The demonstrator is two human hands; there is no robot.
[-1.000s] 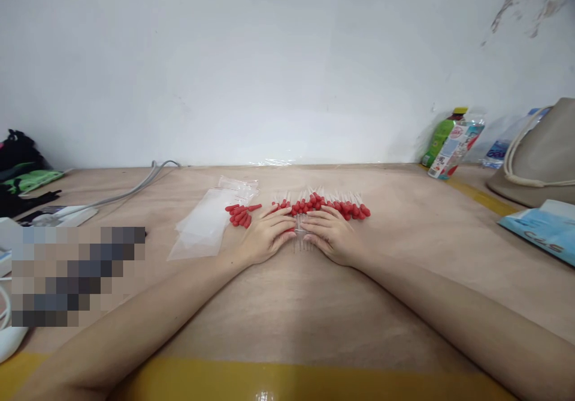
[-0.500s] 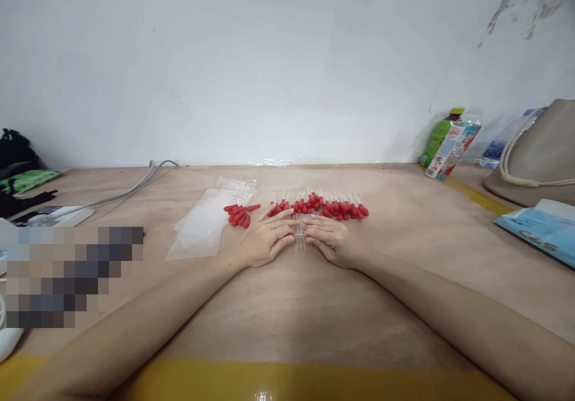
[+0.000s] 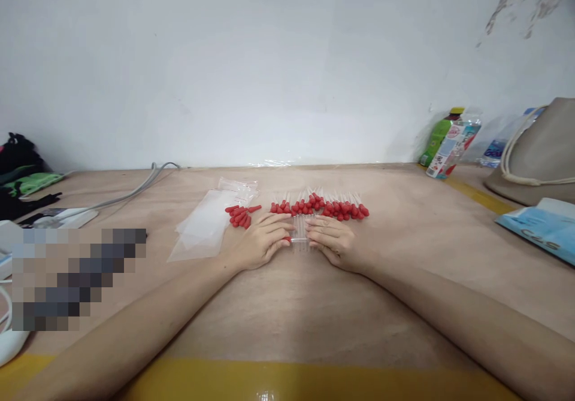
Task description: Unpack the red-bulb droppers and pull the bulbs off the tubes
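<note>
My left hand point(image 3: 262, 242) is closed around a small red rubber bulb point(image 3: 287, 239), mostly hidden by the fingers. From the bulb a clear thin tube point(image 3: 299, 240) runs across to my right hand point(image 3: 336, 240), whose fingers close on its other end. Whether the tube sits inside the bulb I cannot tell. Several loose clear tubes point(image 3: 302, 226) lie under and between my hands. Just behind them stretches a row of droppers point(image 3: 335, 208), red bulbs toward me and clear stems toward the wall. Beside my left hand is a small pile of loose red bulbs point(image 3: 239, 216).
Clear zip bags point(image 3: 202, 221) lie left of the loose bulbs. Farther left are a grey cable point(image 3: 135, 190) and a blurred-out patch. On the right stand drink bottles point(image 3: 451, 143), a beige hat point(image 3: 539, 155) and a blue packet point(image 3: 536, 230). A wall rises behind.
My left fingers have drawn in from the dropper row. The tube between my hands has come slightly nearer to me, and more of the loose tubes shows.
</note>
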